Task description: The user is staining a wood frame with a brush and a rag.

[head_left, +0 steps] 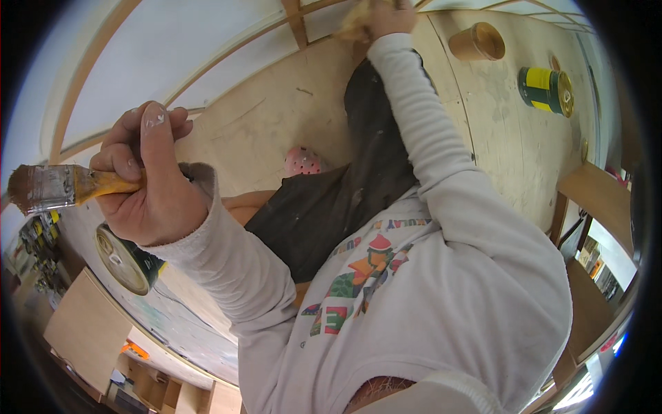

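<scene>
left hand: the left hand is curled round the handle of a paintbrush, fingers bent in, thumb raised; white marks on the thumb.
paintbrush: in the left hand, at the left of the view, well apart from the right hand; yellow handle, silver metal band, brown bristles pointing left.
right hand: the right hand, at the top edge, partly cut off; fingers look closed on a pale yellow cloth, exact grip hard to tell.
cloth: bunched, beside the wooden frame, touching or not cannot tell.
frame: brown bars with white panes between, runs across the upper left.
floor: pale plywood floor, seam on the right side.
tub: brown tub on the floor, right of the right hand, tipped look from fisheye.
cans: green and yellow can near the tub; second can, dark with a gold lid, below the left hand in view.
person: white sweatshirt with a coloured print, dark trousers, one pink clog showing.
lower left: orange thing near wooden boxes, too small to tell.
</scene>
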Motion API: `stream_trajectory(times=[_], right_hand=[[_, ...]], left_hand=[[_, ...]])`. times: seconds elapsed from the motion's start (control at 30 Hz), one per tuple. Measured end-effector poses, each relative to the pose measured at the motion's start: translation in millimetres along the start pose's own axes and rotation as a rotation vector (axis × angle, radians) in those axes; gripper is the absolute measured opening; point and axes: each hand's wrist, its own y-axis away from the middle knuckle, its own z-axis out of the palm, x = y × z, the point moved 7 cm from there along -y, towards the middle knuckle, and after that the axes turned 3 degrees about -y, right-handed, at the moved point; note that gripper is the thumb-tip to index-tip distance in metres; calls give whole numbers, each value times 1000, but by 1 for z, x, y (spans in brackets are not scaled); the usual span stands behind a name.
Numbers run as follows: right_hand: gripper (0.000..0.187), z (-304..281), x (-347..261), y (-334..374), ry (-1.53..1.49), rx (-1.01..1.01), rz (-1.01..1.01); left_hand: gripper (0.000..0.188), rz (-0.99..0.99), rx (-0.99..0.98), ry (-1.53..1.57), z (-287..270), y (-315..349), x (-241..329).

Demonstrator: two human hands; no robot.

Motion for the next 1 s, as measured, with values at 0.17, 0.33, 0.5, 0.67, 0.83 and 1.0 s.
stream_trajectory(times=[0.17,0.33,0.5,0.67,0.83,1.0], right_hand=[[26,-10,-21,6,103,224,217],[23,27,-23,36,677,24,-344],[27,-11,-27,-1,495,165,-206],[33,-73,-57,-57,528,338,-42],[34,-98,-71,-85,551,357,-184],[26,-45,-41,-56,261,102,-142]], left_hand=[[34,47,5,17,-6,2,5],[33,48,-17,-6,3,0,4],[33,36,1,-23,1,-1,2],[32,43,-24,2,1,1,1],[33,39,-27,-12,4,2,1],[34,37,-17,47,2,-2,4]])
